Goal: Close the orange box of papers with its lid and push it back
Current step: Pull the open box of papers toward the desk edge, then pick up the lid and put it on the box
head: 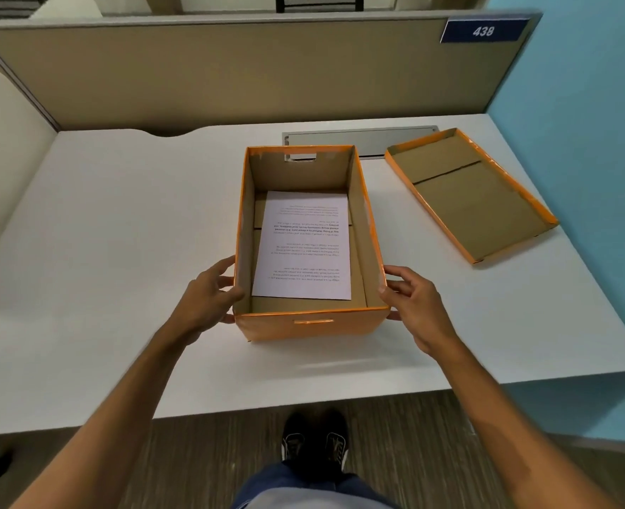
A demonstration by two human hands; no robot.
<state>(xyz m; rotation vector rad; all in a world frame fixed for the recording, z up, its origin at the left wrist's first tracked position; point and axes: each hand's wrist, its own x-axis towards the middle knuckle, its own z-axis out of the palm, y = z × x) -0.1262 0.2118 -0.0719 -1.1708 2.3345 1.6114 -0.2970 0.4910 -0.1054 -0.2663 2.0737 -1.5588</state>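
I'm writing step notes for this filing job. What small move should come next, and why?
Probably the right hand should let go and reach for the lid: the orange box is open, and the lid lies upturned on the desk to its right.

White desk [101, 251] against a tan partition [211, 75], blue wall [579, 104] right, striped carpet [211, 453] below.

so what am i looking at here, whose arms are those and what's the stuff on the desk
The picture comes from a camera worn on a person's head, looking down, so the arms are that person's own. The left hand and right hand rest against the two sides of an open orange box. Inside lies a printed sheet of paper. The box's lid lies upside down to the right, apart from the box, on the white desk. Nothing is lifted.
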